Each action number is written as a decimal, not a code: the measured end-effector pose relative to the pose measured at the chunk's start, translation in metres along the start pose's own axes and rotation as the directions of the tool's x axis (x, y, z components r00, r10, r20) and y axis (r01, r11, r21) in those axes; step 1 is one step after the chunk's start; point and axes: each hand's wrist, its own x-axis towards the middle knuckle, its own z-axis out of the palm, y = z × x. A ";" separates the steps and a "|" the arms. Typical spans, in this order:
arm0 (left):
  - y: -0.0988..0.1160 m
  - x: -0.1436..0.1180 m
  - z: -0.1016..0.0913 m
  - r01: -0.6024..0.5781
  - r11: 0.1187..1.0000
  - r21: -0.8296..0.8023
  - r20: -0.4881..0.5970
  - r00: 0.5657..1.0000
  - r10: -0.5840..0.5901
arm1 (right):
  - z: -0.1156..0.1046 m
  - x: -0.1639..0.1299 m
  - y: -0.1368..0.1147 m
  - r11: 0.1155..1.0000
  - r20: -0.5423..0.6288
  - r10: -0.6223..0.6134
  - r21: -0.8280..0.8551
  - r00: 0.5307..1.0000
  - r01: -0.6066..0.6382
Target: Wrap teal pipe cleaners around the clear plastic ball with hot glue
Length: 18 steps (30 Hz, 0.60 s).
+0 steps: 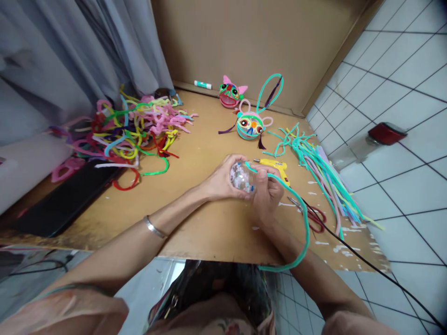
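Observation:
My left hand [228, 179] is wrapped round a small clear plastic ball [240, 177] with bits of blue at its edges. My right hand [268, 191] pinches a turquoise pipe cleaner [303, 218], its end lying against the ball's upper right side. The rest of that pipe cleaner curves down over my right forearm to the table's front edge. Just beyond my right hand lies a yellow glue gun [274, 165]. Red-handled scissors [316, 218] rest to the right of it. What is inside the ball is hard to make out.
A heap of mixed pipe cleaners [139, 125] and a black flat panel [66, 200] lie at left. Two decorated animal-face balls, one pink [228, 100] and one turquoise [248, 132], stand at the back near a glue stick [203, 84]. Straight pipe cleaners [324, 177] and a black cord [370, 270] are at right.

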 end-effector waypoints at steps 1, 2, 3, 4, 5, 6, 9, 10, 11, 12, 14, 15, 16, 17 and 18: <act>-0.001 0.000 0.000 -0.002 1.000 0.000 -0.004 1.000 0.002 | 0.000 0.000 0.000 1.000 -0.010 0.012 0.009 1.000 -0.011; -0.001 0.000 0.001 -0.004 1.000 0.002 -0.007 1.000 0.004 | 0.001 0.000 -0.001 1.000 -0.027 0.020 0.021 0.999 -0.019; -0.001 0.000 0.001 -0.007 1.000 0.007 -0.009 1.000 0.007 | 0.001 0.001 -0.002 0.999 -0.045 0.024 0.029 0.999 -0.023; -0.001 -0.001 0.001 -0.013 1.000 0.016 -0.012 1.000 0.013 | 0.002 0.001 -0.004 0.999 -0.047 0.023 0.029 0.999 -0.021; -0.001 -0.001 0.001 -0.020 0.999 0.028 -0.017 1.000 0.020 | 0.002 0.001 -0.005 1.000 -0.047 0.018 0.024 0.999 -0.017; -0.001 -0.001 0.001 -0.026 0.999 0.044 -0.022 0.999 0.027 | 0.003 0.001 -0.006 1.000 -0.047 0.013 0.017 0.999 -0.012; 0.000 -0.001 0.001 -0.037 0.995 0.091 -0.039 0.998 0.041 | 0.003 0.001 -0.006 1.000 -0.052 0.008 0.002 0.999 -0.008; 0.000 -0.001 0.001 -0.040 0.994 0.100 -0.043 0.998 0.044 | 0.003 0.001 -0.005 1.000 -0.054 0.008 0.003 0.999 -0.008; 0.001 -0.001 0.001 -0.043 0.993 0.108 -0.042 0.998 0.047 | 0.003 0.000 -0.004 1.000 -0.055 0.007 0.004 0.998 -0.006; 0.001 -0.001 0.001 -0.048 0.992 0.113 -0.042 0.998 0.053 | 0.003 0.000 -0.003 1.000 -0.051 0.006 0.002 0.999 -0.006; 0.002 -0.001 0.001 -0.058 0.990 0.127 -0.041 0.997 0.063 | 0.003 0.000 0.000 1.000 -0.045 0.008 -0.007 0.999 -0.008; 0.002 -0.001 0.001 -0.062 0.989 0.135 -0.042 0.997 0.068 | 0.003 0.000 0.000 1.000 -0.044 0.009 -0.012 0.999 -0.010; 0.002 -0.001 0.001 -0.066 0.987 0.143 -0.045 0.996 0.073 | 0.003 0.000 0.000 1.000 -0.042 0.012 -0.012 0.999 -0.013; 0.003 -0.001 0.001 -0.071 0.986 0.150 -0.047 0.996 0.079 | 0.002 0.000 0.000 1.000 -0.041 0.017 -0.005 0.999 -0.017; 0.004 -0.001 0.001 -0.077 0.985 0.153 -0.048 0.995 0.085 | 0.002 0.000 -0.001 1.000 -0.039 0.021 0.005 0.999 -0.021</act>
